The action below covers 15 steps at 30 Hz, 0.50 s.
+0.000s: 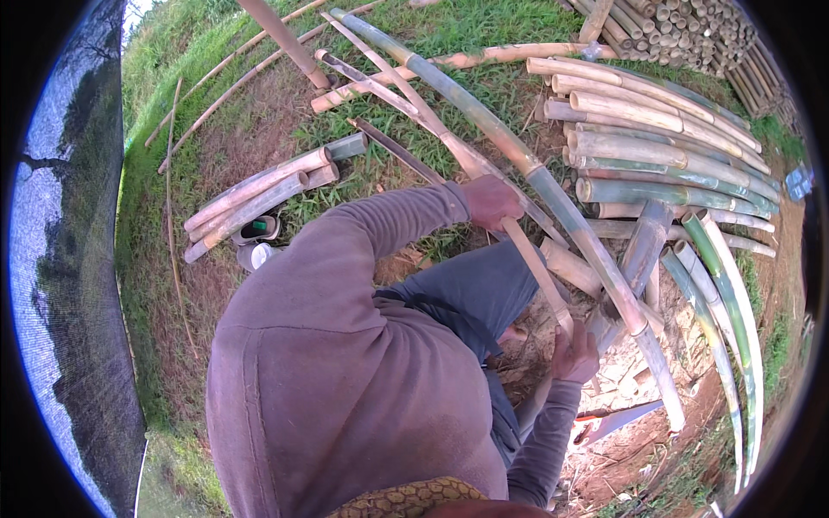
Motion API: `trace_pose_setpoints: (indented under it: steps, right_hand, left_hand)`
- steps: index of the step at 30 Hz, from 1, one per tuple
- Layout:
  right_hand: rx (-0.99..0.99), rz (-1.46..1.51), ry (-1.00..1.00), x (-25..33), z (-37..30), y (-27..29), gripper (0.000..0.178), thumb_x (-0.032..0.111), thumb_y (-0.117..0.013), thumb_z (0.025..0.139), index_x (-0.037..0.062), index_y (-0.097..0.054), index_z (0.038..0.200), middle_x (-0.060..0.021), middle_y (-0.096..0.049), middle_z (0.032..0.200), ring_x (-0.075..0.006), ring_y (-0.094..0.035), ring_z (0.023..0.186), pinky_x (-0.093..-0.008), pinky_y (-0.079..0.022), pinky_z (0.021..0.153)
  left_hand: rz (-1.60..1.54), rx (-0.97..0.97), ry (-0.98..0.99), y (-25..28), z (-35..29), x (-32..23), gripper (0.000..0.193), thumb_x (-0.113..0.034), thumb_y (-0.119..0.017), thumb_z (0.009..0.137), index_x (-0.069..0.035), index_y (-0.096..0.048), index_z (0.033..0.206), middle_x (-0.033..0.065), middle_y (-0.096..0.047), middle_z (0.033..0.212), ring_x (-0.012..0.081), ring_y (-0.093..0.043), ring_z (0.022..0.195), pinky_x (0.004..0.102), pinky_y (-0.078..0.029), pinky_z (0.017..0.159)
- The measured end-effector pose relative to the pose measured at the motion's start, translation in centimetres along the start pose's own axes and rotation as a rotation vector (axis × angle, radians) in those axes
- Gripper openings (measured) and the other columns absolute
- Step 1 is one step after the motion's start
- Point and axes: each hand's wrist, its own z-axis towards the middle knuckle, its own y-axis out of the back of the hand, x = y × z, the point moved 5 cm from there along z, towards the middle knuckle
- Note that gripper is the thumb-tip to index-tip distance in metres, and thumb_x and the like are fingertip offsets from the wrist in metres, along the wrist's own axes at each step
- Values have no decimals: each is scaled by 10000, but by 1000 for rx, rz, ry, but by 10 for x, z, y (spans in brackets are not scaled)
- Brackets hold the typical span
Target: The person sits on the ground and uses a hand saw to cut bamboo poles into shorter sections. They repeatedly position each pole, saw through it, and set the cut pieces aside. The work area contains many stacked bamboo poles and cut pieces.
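My left hand [494,203] is closed around one end of a pale, flat bamboo strip [537,266]. The strip slants down to my right hand [575,352], whose fingers pinch its other end. Just behind my left hand lies a long split bamboo piece [449,138]; whether it joins the held strip is hidden by the hand. A long green-and-tan bamboo pole [492,129] runs diagonally past both hands, across a thick dark bamboo post [646,246]. Below my right hand, a flat blade with an orange handle [617,420] lies among pale shavings.
Many cut bamboo poles [665,160] are stacked at the right, with curved green lengths [730,293] in front. A bigger bamboo pile [673,30] stands at the far right. Short bamboo pieces [259,198] lie left, beside shoes [257,229]. Dark netting [82,259] borders the left.
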Motion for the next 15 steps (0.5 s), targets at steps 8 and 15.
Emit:
trace_pose_setpoints:
  steps: [8, 15]
  right_hand:
    - [-26, 9, 7, -1, 9, -7, 421, 313, -819, 902, 90, -734, 1250, -162, -689, 924, -415, -691, 826, -522, -534, 707]
    - [-33, 19, -7, -4, 11, -6, 408, 328, -820, 905, 96, -746, 1233, -162, -680, 903, -413, -684, 783, -524, -528, 671]
  left_hand:
    - [13, 2, 5, 12, 7, 5, 268, -397, -767, 831, -153, -656, 845, 59, -664, 854, 346, -710, 881, 507, -545, 729]
    - [18, 17, 0, 9, 12, 7, 271, -395, -774, 819, -157, -654, 867, 59, -657, 851, 349, -704, 873, 517, -531, 715]
